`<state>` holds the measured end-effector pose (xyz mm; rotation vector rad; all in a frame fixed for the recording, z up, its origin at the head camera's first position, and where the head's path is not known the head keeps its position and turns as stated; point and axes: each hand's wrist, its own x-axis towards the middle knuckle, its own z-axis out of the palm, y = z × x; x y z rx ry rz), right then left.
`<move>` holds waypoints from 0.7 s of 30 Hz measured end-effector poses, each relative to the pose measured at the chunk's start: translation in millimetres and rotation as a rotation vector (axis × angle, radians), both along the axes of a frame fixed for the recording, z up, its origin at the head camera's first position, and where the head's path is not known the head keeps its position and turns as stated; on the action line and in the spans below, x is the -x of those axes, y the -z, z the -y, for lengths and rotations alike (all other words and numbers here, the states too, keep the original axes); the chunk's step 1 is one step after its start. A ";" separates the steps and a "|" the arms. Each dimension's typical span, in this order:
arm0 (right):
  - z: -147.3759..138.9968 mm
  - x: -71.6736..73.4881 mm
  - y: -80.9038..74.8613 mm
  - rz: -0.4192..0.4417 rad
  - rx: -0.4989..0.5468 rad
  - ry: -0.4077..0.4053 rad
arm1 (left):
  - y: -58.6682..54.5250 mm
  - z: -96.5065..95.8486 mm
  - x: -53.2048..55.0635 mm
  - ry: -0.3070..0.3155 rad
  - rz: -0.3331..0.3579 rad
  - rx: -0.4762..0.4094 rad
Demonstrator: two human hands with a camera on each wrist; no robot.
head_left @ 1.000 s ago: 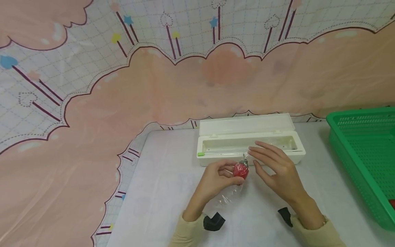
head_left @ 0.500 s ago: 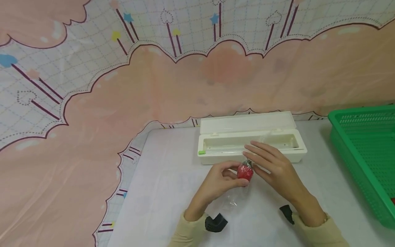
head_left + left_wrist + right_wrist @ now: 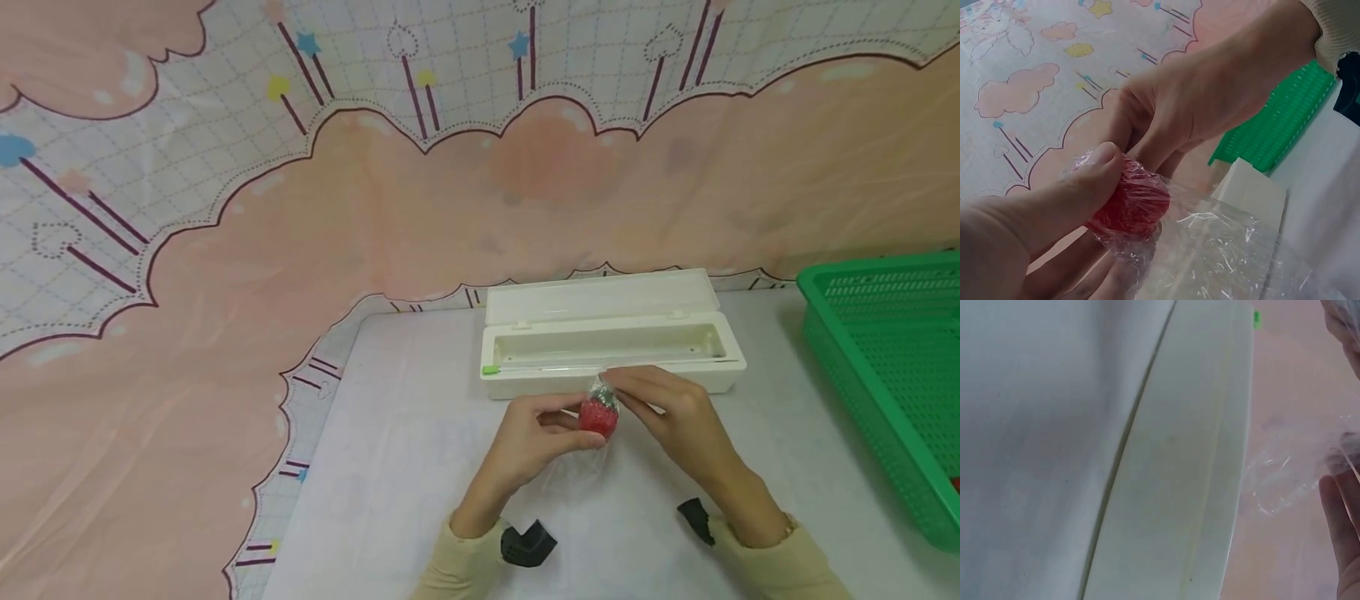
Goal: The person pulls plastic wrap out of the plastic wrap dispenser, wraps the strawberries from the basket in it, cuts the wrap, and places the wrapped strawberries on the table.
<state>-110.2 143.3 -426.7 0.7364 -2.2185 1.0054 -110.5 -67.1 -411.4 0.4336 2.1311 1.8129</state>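
The item under handling is a strawberry [image 3: 598,415], red with a green top, held on the near side of an open white box [image 3: 532,386], in front of its front wall. Clear film [image 3: 1222,250] lies creased about the fruit, and a loose tail of it trails further to the near side of the box.

The left hand [image 3: 528,440], on the near side of the box, grips the strawberry through the film, thumb across one side and fingers curled behind. The right hand [image 3: 678,421], at the box's front wall and to the right of the fruit, has its fingertips brought together on the film by the green top (the right wrist view shows the pinch only at its edge). Whether those fingertips also touch the fruit cannot be told.

The lid [image 3: 600,300] stands raised at the back of the box; a green basket [image 3: 855,417] is to the right of the box, apart from it.

On handling: the left grip should stay light, since a soft fruit would bruise under thumb pressure. The right fingers would do best drawing the film smooth and snug at the top, without hard pulling, as thin film could tear or cling to itself. The loose tail appears to need gathering too.
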 end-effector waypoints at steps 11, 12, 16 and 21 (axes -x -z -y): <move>6.4 -1.5 7.8 0.236 0.098 0.015 | 2.0 -1.6 0.8 -0.078 -0.051 -0.010; 6.8 -1.9 7.7 0.269 0.118 0.008 | 2.7 -1.8 1.0 -0.082 -0.061 -0.016; 8.1 -3.8 6.4 0.390 0.196 -0.019 | 5.4 -3.3 1.1 -0.103 -0.087 -0.044; 9.4 -6.5 3.3 0.509 0.260 -0.062 | 7.3 -4.6 0.6 -0.136 -0.115 -0.052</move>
